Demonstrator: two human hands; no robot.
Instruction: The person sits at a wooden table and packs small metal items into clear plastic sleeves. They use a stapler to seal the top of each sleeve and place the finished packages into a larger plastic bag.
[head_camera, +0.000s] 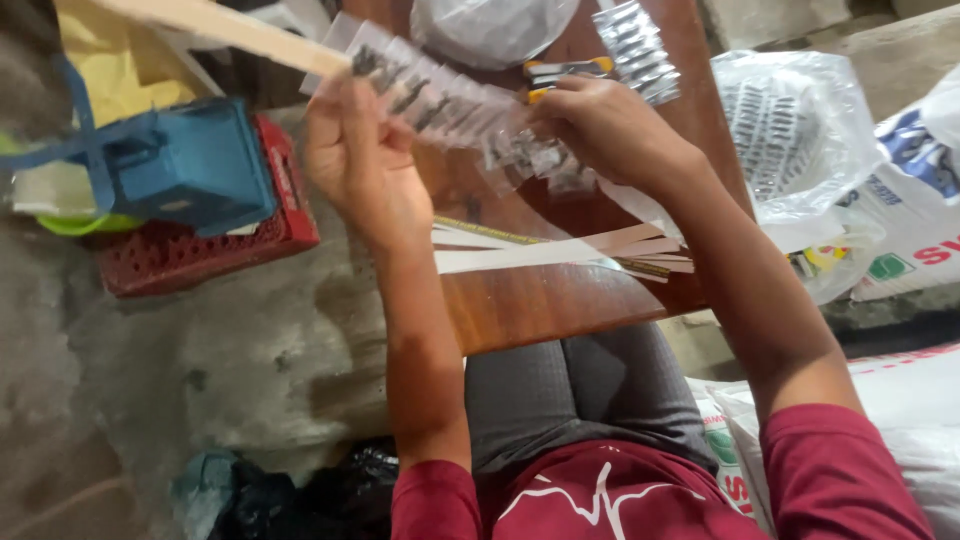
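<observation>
Both my hands hold up a long strip of small clear plastic packets with dark small parts inside. My left hand grips its left end, which lies against a pale cardboard strip. My right hand pinches the strip's right end, where the packets bunch up. Under my hands is a brown wooden table. Several white paper strips and a yellow measuring tape lie on it.
A blue box sits on a red crate at the left, with yellow plastic behind. Another packet strip and yellow-handled pliers lie at the table's far side. Clear bags and white sacks stand at the right.
</observation>
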